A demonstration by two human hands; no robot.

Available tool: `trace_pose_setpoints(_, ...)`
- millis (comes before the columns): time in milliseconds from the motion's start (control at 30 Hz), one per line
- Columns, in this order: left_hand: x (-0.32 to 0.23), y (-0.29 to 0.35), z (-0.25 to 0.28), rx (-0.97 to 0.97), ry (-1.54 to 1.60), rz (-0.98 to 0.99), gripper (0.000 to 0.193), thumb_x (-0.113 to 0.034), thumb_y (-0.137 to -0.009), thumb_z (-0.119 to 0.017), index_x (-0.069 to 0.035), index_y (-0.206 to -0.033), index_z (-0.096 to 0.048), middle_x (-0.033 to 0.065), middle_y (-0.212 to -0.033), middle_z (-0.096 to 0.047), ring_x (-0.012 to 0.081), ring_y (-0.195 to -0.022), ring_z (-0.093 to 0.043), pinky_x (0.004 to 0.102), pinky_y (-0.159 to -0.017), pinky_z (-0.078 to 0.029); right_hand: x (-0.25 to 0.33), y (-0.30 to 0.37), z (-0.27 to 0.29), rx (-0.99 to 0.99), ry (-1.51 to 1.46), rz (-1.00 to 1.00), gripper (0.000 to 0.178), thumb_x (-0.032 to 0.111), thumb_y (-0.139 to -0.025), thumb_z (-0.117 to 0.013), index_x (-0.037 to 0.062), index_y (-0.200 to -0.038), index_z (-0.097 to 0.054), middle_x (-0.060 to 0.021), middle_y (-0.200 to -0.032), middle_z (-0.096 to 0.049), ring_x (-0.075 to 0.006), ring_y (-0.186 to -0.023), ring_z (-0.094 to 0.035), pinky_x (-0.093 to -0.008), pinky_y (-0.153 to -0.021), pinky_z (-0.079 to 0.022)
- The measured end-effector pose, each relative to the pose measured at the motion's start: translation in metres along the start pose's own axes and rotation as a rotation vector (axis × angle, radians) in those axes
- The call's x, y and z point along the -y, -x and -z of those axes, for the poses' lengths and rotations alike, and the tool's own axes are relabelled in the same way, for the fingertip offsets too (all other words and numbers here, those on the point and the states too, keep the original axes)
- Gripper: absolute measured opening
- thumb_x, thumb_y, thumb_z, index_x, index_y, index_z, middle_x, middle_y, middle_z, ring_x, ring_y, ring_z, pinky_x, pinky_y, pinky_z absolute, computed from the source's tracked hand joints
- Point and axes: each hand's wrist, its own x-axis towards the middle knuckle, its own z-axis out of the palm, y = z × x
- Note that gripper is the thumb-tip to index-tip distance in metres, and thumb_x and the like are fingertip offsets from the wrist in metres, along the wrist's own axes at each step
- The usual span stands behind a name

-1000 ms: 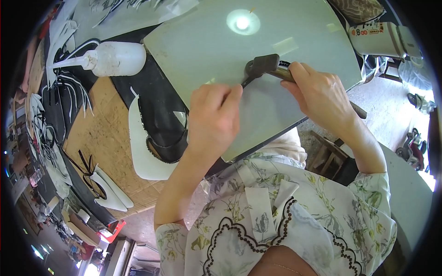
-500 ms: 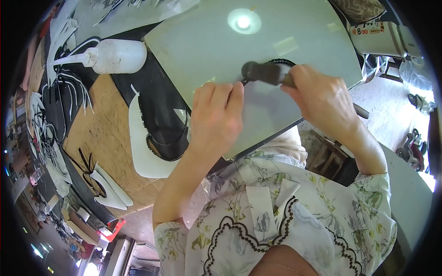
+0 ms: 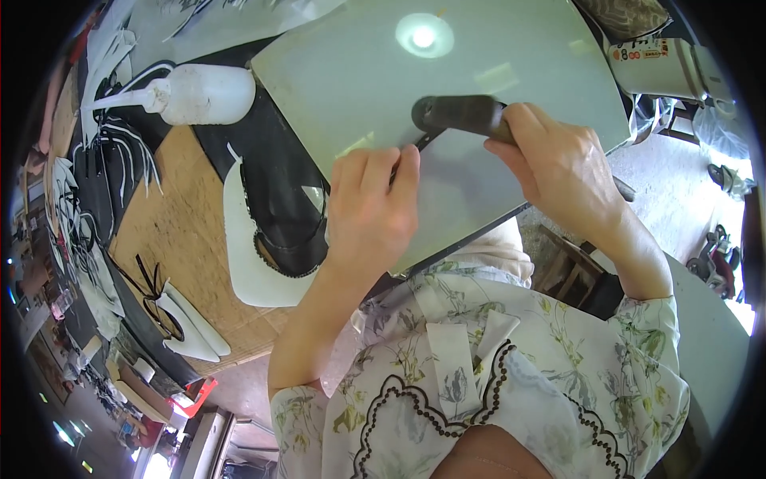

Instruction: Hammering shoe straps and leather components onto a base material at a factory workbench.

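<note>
My right hand (image 3: pixel 562 160) is wrapped round the handle of a hammer. The dark hammer head (image 3: pixel 463 114) is over a smooth pale green slab (image 3: pixel 343 72), close to my left fingertips. My left hand (image 3: pixel 373 199) is closed, its fingers pinching a thin black strip (image 3: pixel 428 139) that runs out toward the hammer head. Part of that strip is hidden behind the head and my fingers. Left of my left hand lies a white and black cut piece (image 3: pixel 238 247) with scalloped dark edges.
A white squeeze bottle (image 3: pixel 209 94) with a long spout lies left of the slab. Eyeglasses (image 3: pixel 154 307) and a folded white piece (image 3: pixel 191 329) rest on brown cardboard (image 3: pixel 179 247). White and black strips (image 3: pixel 128 156) hang together at far left. A white container (image 3: pixel 654 68) stands at upper right.
The hammer head has shifted slightly up and left. The dark curved edge seen behind it earlier is now hidden. My left hand has barely moved.
</note>
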Motion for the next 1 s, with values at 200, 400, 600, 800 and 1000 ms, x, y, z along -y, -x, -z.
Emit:
trace_pose_setpoints(200,0.001,0.006,0.005,-0.023,0.102,0.096,0.029,0.004,-0.072,-0.071,-0.003,-0.100,-0.072,0.0053,-0.089,-0.061,0.0241,-0.081,-0.059,0.0352,-0.070,-0.049,-0.001,0.003,-0.009,0.097,0.068,0.051,0.029,0.027,-0.093,-0.066,0.0047,-0.087,-0.050,-0.0081,-0.072,-0.058,-0.0297,-0.057,-0.062,-0.0393,-0.048,-0.048)
trace_pose_setpoints(400,-0.001,0.007,0.006,-0.008,0.040,0.057,0.029,0.004,-0.072,-0.071,-0.003,-0.100,-0.072,0.0058,-0.089,-0.061,0.0241,-0.081,-0.059,0.0348,-0.071,-0.049,0.001,0.002,-0.008,0.022,0.007,0.090,0.029,0.027,-0.092,-0.066,0.0050,-0.087,-0.049,-0.0079,-0.072,-0.058,-0.0296,-0.056,-0.061,-0.0402,-0.048,-0.047)
trace_pose_setpoints(600,-0.001,0.009,0.007,0.003,0.006,0.041,0.028,0.004,-0.072,-0.072,-0.002,-0.099,-0.072,0.0059,-0.089,-0.061,0.0239,-0.081,-0.058,0.0341,-0.071,-0.049,0.004,-0.001,-0.003,-0.007,-0.051,0.045,0.028,0.029,-0.094,-0.064,0.0047,-0.087,-0.050,-0.0084,-0.073,-0.058,-0.0305,-0.058,-0.062,-0.0403,-0.049,-0.048)
trace_pose_setpoints(800,0.002,0.016,0.011,-0.019,0.102,0.088,0.029,0.003,-0.069,-0.071,-0.002,-0.098,-0.071,0.0053,-0.089,-0.060,0.0235,-0.081,-0.058,0.0350,-0.071,-0.047,-0.003,-0.002,-0.011,0.140,0.010,0.085,0.028,0.029,-0.095,-0.062,0.0041,-0.087,-0.051,-0.0085,-0.073,-0.058,-0.0312,-0.059,-0.062,-0.0397,-0.049,-0.049)
trace_pose_setpoints(1000,0.003,0.015,0.012,-0.013,0.081,0.062,0.028,0.003,-0.070,-0.071,-0.002,-0.098,-0.071,0.0054,-0.089,-0.060,0.0238,-0.081,-0.058,0.0351,-0.070,-0.047,0.004,-0.005,-0.012,0.143,0.051,0.127,0.027,0.028,-0.094,-0.064,0.0050,-0.085,-0.051,-0.0069,-0.073,-0.057,-0.0292,-0.057,-0.061,-0.0393,-0.048,-0.048)
